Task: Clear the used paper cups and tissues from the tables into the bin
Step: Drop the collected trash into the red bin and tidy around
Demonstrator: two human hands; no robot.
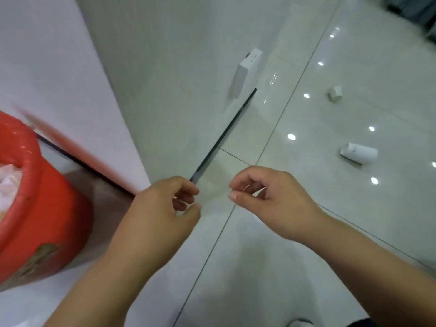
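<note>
A red bin (47,220) lined with a red bag stands at the left, with white tissues (9,182) inside it. Two white paper cups lie on the glossy tiled floor at the right: one on its side (358,153) and a smaller, farther one (335,93). My left hand (162,208) and my right hand (269,199) hover side by side above the floor in the middle of the view, just right of the bin. Both have loosely curled fingers and hold nothing.
A white wall corner (99,114) rises behind the bin, with a dark gap along its base. A white box (245,74) is fixed low on the wall. A shoe tip (299,323) shows at the bottom edge.
</note>
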